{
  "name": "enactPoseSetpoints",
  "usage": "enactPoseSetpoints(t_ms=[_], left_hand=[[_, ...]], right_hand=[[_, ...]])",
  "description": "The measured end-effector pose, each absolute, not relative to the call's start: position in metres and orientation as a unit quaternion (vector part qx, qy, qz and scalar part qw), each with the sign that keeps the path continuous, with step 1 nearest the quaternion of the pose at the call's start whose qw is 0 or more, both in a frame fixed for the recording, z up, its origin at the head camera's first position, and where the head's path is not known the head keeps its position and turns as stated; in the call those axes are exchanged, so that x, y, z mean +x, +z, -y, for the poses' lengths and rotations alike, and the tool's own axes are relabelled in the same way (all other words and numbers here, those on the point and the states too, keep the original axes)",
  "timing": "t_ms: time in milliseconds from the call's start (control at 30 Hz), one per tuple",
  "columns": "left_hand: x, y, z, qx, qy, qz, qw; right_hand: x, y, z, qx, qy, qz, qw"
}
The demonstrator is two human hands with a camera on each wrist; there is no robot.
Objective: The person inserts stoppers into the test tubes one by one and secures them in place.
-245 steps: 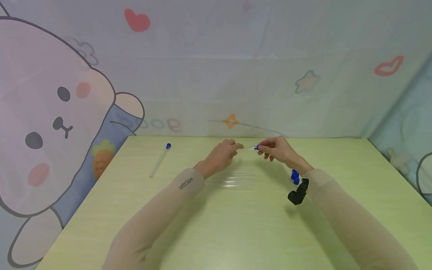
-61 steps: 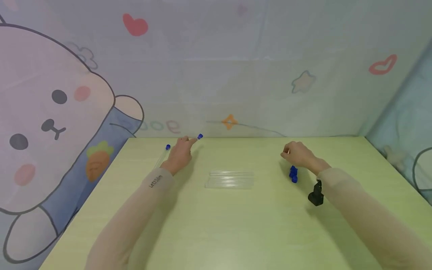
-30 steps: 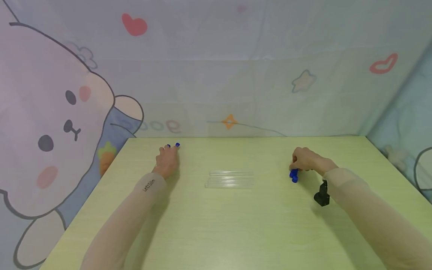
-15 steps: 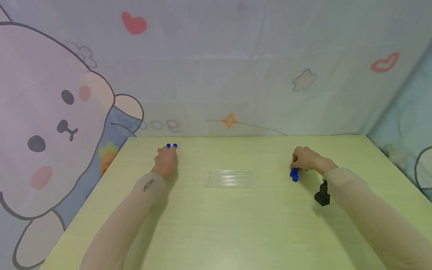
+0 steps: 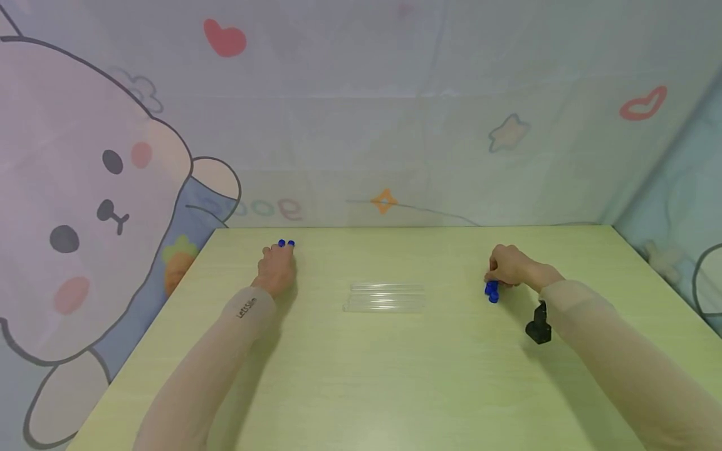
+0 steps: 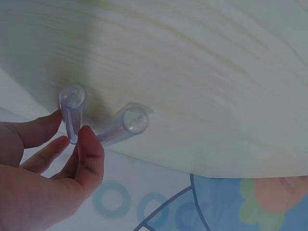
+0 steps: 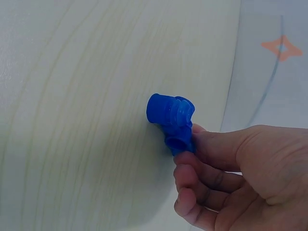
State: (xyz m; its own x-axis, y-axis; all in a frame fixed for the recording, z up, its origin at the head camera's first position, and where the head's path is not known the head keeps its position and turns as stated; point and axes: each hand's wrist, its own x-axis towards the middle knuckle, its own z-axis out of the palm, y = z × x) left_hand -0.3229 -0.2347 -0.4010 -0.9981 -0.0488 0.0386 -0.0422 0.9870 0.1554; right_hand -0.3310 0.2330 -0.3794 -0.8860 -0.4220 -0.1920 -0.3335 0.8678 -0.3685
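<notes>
Pale tbl [image 5: 361, 376] w/ clear tubes [image 5: 386, 302] & blue caps [image 5: 492, 292].

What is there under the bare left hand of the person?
The left wrist view shows two transparent cylindrical tubes there, partly covered by fingers. In the head view, two blue round caps show beyond the left hand, which hides the tube bodies.

Pale wood-grain table [image 5: 395, 376], light cloth backdrop [image 5: 338, 125] behind, large printed cartoon animal [image 5: 84, 156] at left, red heart [image 5: 224, 39] above
</notes>
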Motion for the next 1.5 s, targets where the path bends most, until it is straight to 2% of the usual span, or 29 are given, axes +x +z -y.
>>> enactPoseSetpoints(t_ms=[567, 867, 1500], left_hand=[[-0.323, -0.397, 0.226, 0.005, -0.064, 0.996, 0.061], [-0.320, -0.393, 0.207, -0.016, -0.061, 0.995, 0.076], [-0.320, -0.394, 0.166, -0.078, -0.066, 0.992, 0.072]], right_hand=[[-0.333, -0.383, -0.234, -0.193, -0.169, -0.958, 0.124], [-0.331, -0.383, -0.233, -0.187, -0.170, -0.959, 0.125], [-0.332, -0.384, -0.232, -0.187, -0.161, -0.961, 0.126]])
